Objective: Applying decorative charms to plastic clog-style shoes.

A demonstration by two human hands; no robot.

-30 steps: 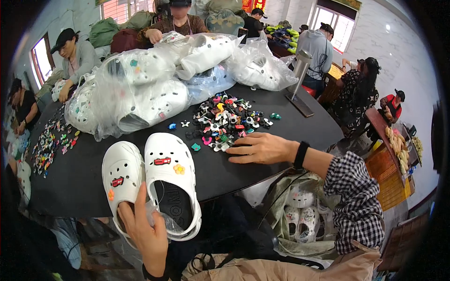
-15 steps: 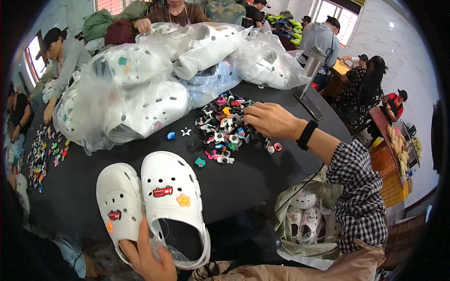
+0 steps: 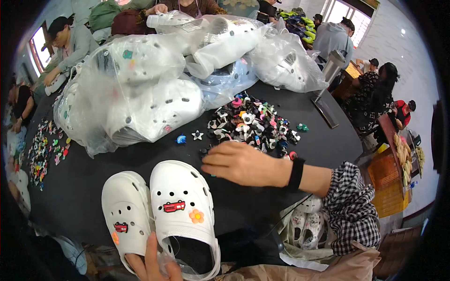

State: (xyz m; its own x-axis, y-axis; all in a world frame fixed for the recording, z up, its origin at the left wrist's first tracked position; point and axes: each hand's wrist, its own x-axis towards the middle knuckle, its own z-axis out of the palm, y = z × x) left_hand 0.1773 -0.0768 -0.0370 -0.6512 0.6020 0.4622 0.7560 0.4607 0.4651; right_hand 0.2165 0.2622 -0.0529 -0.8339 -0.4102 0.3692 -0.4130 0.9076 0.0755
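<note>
My left hand point(image 3: 152, 264) grips a pair of white clogs at the bottom of the view, fingers between and inside their heel openings. The left clog point(image 3: 123, 199) and right clog point(image 3: 180, 187) each carry a red vehicle charm point(image 3: 174, 206) and an orange flower charm point(image 3: 196, 216). My right hand point(image 3: 246, 164) hovers palm down, fingers stretched leftward, at the near side of a pile of colourful shoe charms point(image 3: 262, 122). A bit of a teal charm point(image 3: 213, 176) shows under its fingertips; the thumb is hidden. A star charm point(image 3: 197, 135) and a blue charm point(image 3: 181, 139) lie apart.
Clear plastic bags of clogs point(image 3: 154, 107) fill the table's far side. A metal stand point(image 3: 327, 89) is at the right. More charms point(image 3: 44, 154) lie at the far left. A bag of clogs point(image 3: 307, 225) sits beside my right sleeve. Several people work around the room.
My right hand has moved left and nearer, from the pile's right side toward the teal charm. My left hand keeps its hold on the clogs. The whole view has shifted slightly.
</note>
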